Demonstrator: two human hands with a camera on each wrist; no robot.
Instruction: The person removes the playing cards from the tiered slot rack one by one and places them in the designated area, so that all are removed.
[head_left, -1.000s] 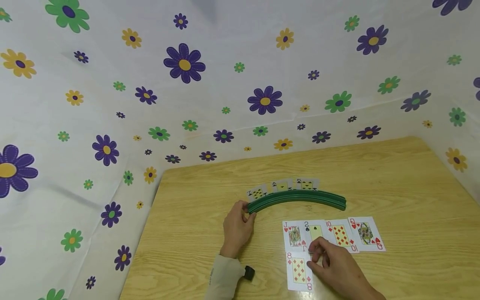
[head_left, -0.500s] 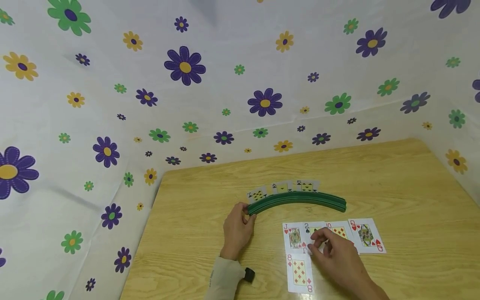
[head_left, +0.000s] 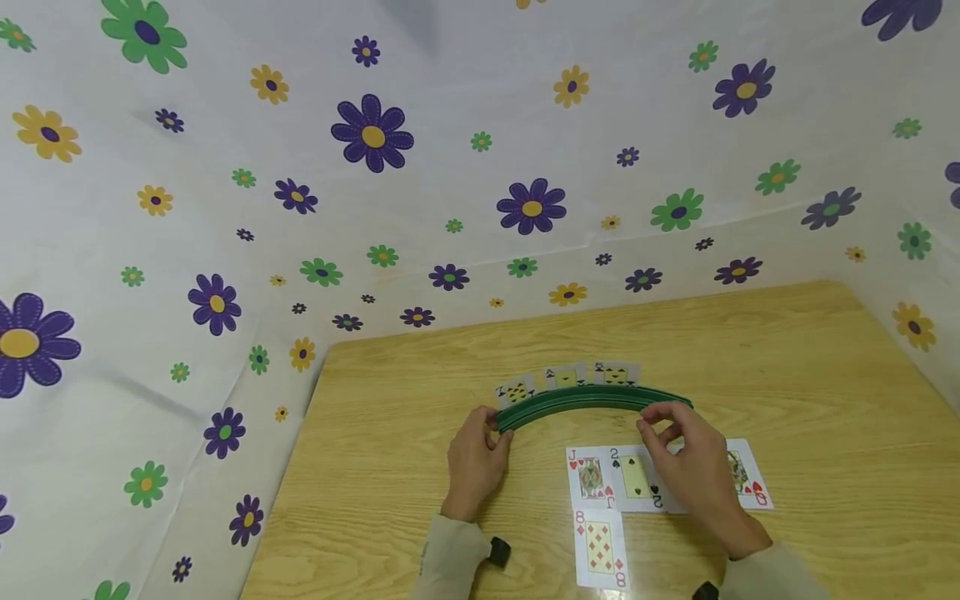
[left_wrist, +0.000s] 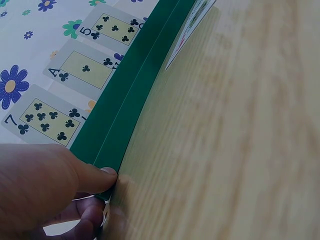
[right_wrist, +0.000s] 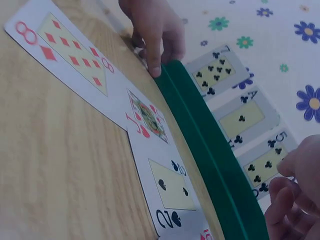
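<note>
My left hand (head_left: 476, 462) pinches the left end of a curved green card holder (head_left: 570, 402), thumb (left_wrist: 95, 177) on its near face. Upright in the holder stand a seven of clubs (left_wrist: 50, 120), an ace of clubs (left_wrist: 85, 70) and a five of clubs (left_wrist: 112, 27). My right hand (head_left: 693, 458) hovers by the holder's right part, fingers loosely bent with no card showing between them. In the right wrist view its fingertips (right_wrist: 287, 162) overlap the five of clubs. Below that hand lies a face-up card row, its ten of diamonds mostly hidden.
The row on the wooden table (head_left: 375, 467) shows a jack of hearts (head_left: 591, 477), a two of spades (head_left: 636, 477) and a queen of hearts (head_left: 750, 475). An eight of diamonds (head_left: 600, 550) lies below the jack. Flower-printed cloth (head_left: 450, 192) walls surround the table.
My right hand has moved up and right, from over the two of spades to the holder's right part, uncovering the two. My left hand keeps its hold on the holder.
</note>
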